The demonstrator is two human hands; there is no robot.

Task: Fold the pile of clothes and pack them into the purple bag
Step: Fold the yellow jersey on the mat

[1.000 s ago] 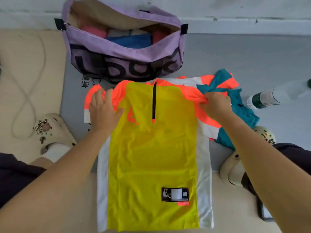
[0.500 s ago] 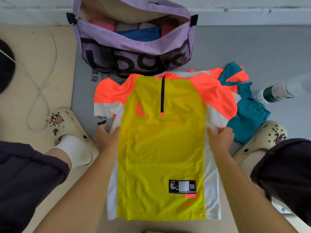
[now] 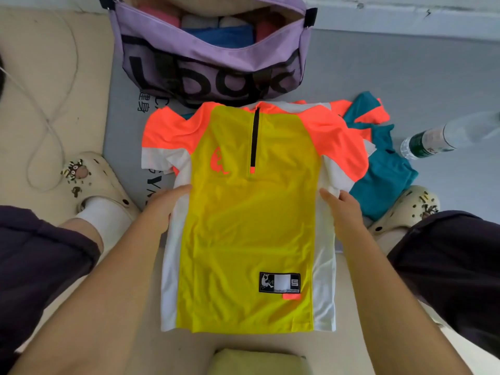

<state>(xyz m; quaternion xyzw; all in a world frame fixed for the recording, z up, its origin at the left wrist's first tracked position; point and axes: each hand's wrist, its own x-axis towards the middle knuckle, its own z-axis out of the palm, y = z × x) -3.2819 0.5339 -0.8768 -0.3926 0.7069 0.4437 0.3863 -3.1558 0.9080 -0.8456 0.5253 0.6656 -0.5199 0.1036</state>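
1 yellow short-sleeved jersey with orange shoulders, white side panels and a black zip [image 3: 247, 217] lies flat, front up, in the centre of the frame, its collar just below 1 open purple fabric bag with black lettering [image 3: 211, 60] at the top centre. Inside the bag at least 4 folded pieces show: 2 pink, 1 blue, 1 pale. The left hand [image 3: 162, 209] holds the jersey's left white side panel at mid-height, thumb on top and the other fingers tucked under the cloth. The right hand [image 3: 343, 207] grips the right white panel the same way, a fold of cloth bunched at its fingertips. To the right, partly under the jersey's sleeve, lies 1 crumpled teal and orange garment [image 3: 384, 163]. 1 clear plastic bottle with a green label [image 3: 438, 139] lies on its side at the right edge. 2 cream clogs with charms show, 1 at left [image 3: 94, 180], 1 at right [image 3: 408, 207]. 1 white cord [image 3: 54, 123] loops in the upper left.
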